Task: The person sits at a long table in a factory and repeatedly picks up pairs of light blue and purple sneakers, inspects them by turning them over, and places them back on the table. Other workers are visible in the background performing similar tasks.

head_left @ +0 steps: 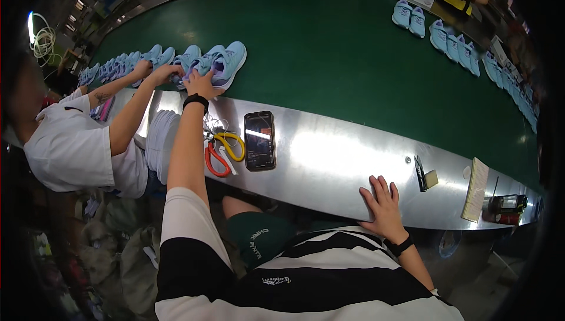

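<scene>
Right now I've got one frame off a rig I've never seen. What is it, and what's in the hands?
No machine arm: these are a person's bare hands, seen by a fisheye camera on their head looking down, so straight edges bend.

The left hand reaches onto the blue shoes at the near row's end; whether it grips one is unclear. The right hand lies spread on the metal ledge, holding nothing.

On the ledge: a phone, a tool with red and yellow handles, a black item and a pad. More shoes stand across the green surface. The white-shirted person at left is someone else.
</scene>
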The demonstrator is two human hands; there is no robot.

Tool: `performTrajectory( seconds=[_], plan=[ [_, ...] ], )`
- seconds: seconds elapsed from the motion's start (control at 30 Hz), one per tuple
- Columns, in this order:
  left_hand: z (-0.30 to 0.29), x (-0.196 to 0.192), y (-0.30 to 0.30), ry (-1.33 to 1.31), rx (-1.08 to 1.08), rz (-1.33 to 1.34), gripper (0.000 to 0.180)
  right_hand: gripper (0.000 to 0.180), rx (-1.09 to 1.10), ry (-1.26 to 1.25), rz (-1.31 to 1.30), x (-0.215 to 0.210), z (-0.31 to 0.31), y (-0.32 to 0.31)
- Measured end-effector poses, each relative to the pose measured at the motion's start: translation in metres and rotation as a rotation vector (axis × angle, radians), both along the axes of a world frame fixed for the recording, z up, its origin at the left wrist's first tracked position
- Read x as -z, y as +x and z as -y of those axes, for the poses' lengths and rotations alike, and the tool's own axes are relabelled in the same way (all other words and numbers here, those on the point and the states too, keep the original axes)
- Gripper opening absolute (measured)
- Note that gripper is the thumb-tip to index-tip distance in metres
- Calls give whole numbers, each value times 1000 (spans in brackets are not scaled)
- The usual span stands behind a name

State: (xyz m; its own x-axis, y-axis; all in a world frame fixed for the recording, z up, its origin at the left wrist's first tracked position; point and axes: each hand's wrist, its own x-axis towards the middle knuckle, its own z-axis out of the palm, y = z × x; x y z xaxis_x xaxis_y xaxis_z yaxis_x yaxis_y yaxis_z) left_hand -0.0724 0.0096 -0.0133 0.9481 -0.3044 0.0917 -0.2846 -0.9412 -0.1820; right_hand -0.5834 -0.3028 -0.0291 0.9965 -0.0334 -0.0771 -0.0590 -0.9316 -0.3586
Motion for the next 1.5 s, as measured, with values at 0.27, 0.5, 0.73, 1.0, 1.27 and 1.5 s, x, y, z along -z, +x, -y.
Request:
performTrajectory(
  seconds=[0.27,0.5,0.73,1.0,1.27,1.5],
  plan=[
    [18,-8,23,-180,21,-145,67,97,11,47,-27,-4,2,5],
    [98,-85,-143,-404,329,-352,64,88,-1,91,75,-5,9,2],
    [109,-55,-325,-880,469,-619,62,62,567,651,492,-1,19,19],
    [123,8,-379,-1346,146,-1196,67,74,668,990,174,0,24,-5],
    [106,6,-366,-1538,159,-1388,72,63,661,1520,199,-1,20,-13],
    [110,0,-386,-1931,-209,-1523,81,80,687,2003,149,-15,-2,-7]
  ],
)
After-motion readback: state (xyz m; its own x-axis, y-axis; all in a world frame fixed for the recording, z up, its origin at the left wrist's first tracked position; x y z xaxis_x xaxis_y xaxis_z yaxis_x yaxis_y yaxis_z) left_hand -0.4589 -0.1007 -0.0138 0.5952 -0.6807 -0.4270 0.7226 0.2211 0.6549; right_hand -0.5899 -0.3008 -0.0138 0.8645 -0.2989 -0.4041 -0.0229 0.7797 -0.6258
